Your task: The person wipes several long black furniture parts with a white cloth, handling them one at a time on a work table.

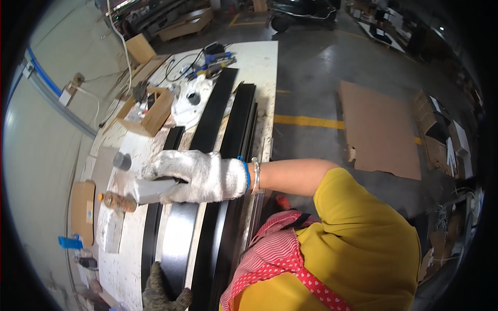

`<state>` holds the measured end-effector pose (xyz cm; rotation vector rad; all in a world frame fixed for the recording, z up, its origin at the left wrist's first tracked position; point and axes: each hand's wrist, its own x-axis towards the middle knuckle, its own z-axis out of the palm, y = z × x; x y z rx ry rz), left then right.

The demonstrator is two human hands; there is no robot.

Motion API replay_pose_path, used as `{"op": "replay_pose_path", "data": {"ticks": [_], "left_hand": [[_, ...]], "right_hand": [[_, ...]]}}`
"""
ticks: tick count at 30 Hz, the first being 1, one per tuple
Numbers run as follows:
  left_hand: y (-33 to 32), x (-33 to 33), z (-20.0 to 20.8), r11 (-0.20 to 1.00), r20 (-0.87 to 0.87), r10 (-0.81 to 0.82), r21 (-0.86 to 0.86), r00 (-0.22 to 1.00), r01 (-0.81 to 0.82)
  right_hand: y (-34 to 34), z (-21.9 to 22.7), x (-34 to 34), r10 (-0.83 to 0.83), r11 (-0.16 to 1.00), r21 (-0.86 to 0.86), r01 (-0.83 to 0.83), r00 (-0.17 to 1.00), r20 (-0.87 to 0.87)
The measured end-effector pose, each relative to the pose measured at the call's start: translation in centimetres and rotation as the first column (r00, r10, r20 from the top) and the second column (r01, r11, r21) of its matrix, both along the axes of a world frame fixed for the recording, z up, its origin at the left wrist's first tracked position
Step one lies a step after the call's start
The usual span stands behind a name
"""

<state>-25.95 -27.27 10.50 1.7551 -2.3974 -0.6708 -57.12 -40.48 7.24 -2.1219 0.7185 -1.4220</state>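
Note:
My right hand [199, 176], in a white knit glove with a blue cuff edge, reaches leftward across the bench. Its fingers and thumb are closed around a grey flat-sided block [150, 191]; I cannot make out its exact kind. Below the hand lies a shiny black panel [179, 233], bright with reflected light. My left hand [163, 290], in a dark mottled glove, is at the near end of this panel with thumb and fingers apart, partly cut off by the lower edge. A bottle with an orange cap [118, 202] lies just left of the grey block.
Long black strips [215, 109] run along the white bench [264, 57]. A wooden box [148, 111], a grey cup [122, 160] and tools with cables [212, 62] sit on its left and far parts. Flat cardboard [381, 132] lies on the floor to the right.

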Motion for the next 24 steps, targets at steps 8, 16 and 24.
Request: {"op": "replay_pose_path", "data": {"ticks": [8, 16, 24], "left_hand": [[1.9, -1.6, -5.7, 0.998, -0.055, -0.01, 0.069, 0.998, 0.014], [4.5, -2.6, -7.8, 0.991, 0.071, -0.028, -0.125, 0.997, 0.037], [3.8, -2.9, -10.6, 0.98, 0.069, 0.163, -0.126, 0.984, -0.154]], "right_hand": [[-3.5, -6.9, 0.0, -0.051, 0.932, 0.355, 0.078, 0.995, -0.084], [-3.3, -7.8, -0.1, -0.059, 0.855, 0.508, 0.105, 0.993, -0.106], [-4.5, -8.1, -1.4, 0.063, 0.745, 0.614, -0.259, 0.945, 0.322]]}}
